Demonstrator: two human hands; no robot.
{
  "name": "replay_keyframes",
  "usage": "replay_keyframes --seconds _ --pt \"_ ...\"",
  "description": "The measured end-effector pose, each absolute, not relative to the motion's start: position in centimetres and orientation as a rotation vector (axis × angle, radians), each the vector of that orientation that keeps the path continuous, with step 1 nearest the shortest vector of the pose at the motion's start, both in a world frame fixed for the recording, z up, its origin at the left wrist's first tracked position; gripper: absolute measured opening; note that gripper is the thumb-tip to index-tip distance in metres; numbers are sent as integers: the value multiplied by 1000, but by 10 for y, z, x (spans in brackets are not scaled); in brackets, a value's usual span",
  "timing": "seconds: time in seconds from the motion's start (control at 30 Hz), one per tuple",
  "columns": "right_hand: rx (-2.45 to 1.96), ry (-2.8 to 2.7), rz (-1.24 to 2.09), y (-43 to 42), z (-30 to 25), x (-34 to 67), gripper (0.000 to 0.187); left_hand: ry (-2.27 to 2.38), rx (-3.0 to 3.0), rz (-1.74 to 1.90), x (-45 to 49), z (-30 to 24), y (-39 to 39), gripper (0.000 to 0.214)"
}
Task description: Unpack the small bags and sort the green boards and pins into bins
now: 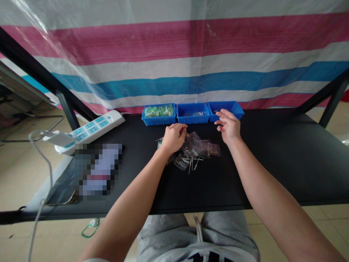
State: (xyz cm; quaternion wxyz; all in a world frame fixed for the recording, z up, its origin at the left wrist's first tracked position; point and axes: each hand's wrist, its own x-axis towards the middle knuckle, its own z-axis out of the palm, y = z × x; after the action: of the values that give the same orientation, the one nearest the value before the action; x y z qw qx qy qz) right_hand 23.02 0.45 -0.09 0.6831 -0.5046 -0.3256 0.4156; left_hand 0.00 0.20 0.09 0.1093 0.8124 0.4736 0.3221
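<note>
My left hand [174, 139] is over the left side of a loose pile, its fingers curled and pressed together; what they hold, if anything, is hidden. The pile has small clear plastic bags [194, 145] with little parts inside and several thin silver metal pins [196, 163] resembling rivets at its front edge. A bit of green [159, 144] shows beside my left wrist. My right hand [229, 125] is raised just in front of the right blue bin [240, 112], fingers apart and nothing visible in them. A few small pieces lie in that bin.
The middle blue bin [193, 119] contains small clear bags; the left blue bin [159, 121] has green bagged items. A white power strip [94, 130] with a plugged-in charger [58, 139] and a blurred-out flat object [100, 171] lie left on the black table [278, 156]. A striped sheet [174, 43] hangs behind.
</note>
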Motion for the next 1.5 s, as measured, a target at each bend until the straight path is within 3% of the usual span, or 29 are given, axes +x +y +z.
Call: replay_keyframes --seconds 0.2,0.37,0.53,0.73,0.97,1.2,1.5 --pt "-1234 -1228 774 -2 -8 214 22 1625 2342 897 -6 -4 9 32" --pt "-1299 -1799 543 -14 -7 198 13 1508 2414 771 -7 2 5 19" --pt "-1314 -1944 477 -18 -3 193 10 1369 2581 512 -4 9 -2 15" --pt "-1333 -1923 491 -17 -6 196 12 1418 2605 348 -2 10 -4 14" --pt "-1316 -1925 508 -18 -3 193 15 1379 2599 498 -1 9 -2 14" --pt "-1288 -1958 568 -20 -1 192 45 1241 2652 716 -1 9 -5 14" --pt "-1243 -1882 639 -22 0 190 39 1244 2654 853 0 10 -10 15"
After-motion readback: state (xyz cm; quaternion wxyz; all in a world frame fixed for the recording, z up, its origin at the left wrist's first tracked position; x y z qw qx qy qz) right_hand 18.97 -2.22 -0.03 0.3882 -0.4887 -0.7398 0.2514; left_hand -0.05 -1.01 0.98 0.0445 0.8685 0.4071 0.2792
